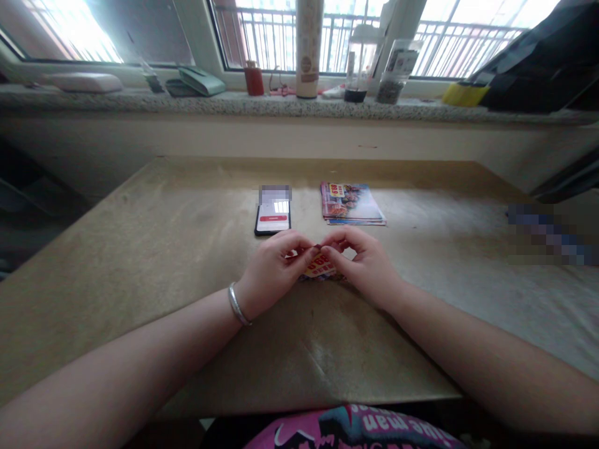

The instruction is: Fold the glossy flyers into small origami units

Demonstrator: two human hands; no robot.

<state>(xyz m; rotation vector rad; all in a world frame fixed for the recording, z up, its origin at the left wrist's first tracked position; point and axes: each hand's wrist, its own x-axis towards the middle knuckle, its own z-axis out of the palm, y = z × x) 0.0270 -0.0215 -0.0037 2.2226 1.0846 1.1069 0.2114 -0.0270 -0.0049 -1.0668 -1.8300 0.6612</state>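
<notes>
Both my hands meet at the middle of the tan table (140, 249). My left hand (274, 268), with a silver bangle on the wrist, and my right hand (365, 262) pinch a small folded piece of printed paper (319, 267) in red and yellow between their fingertips. The paper rests low over the tabletop and is mostly hidden by the fingers. Just beyond the hands lies a phone (273, 218) with its screen lit, and to its right a stack of colourful printed leaflets (350, 204).
A stone window sill (234, 105) runs along the back with a tall cylinder (309, 47), a small red cup (254, 80), a jar (397, 72), a green case (201, 81) and a yellow object (465, 93). A dark bag (538, 62) sits far right.
</notes>
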